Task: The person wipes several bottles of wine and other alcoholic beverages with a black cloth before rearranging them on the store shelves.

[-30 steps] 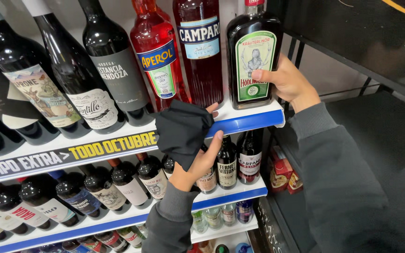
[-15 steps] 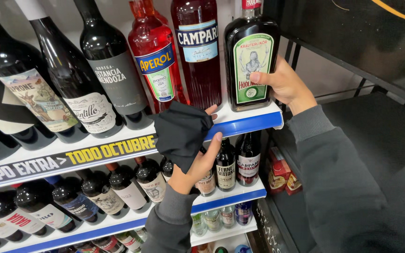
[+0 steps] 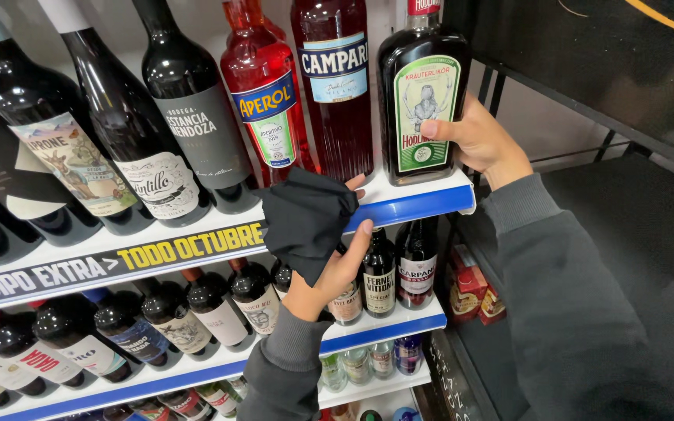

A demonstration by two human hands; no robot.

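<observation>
My right hand point(image 3: 479, 140) grips a dark green bottle with a green-and-white label point(image 3: 423, 93) standing at the right end of the top white shelf point(image 3: 399, 204). My left hand point(image 3: 335, 269) holds a bunched black cloth point(image 3: 306, 221) against the shelf's front edge, just left of that bottle. Beside the green bottle stand a tall dark red bottle point(image 3: 335, 86) and an orange-red bottle point(image 3: 265, 93).
Dark wine bottles point(image 3: 130, 132) lean in a row along the top shelf. Below, a second shelf point(image 3: 384, 327) carries more dark bottles, and small bottles point(image 3: 368, 360) sit lower still. A black metal frame point(image 3: 587, 101) and dark floor lie to the right.
The view has shifted slightly. Both hands stay in nearly the same places, the right on the green bottle and the left with the cloth at the shelf edge.
</observation>
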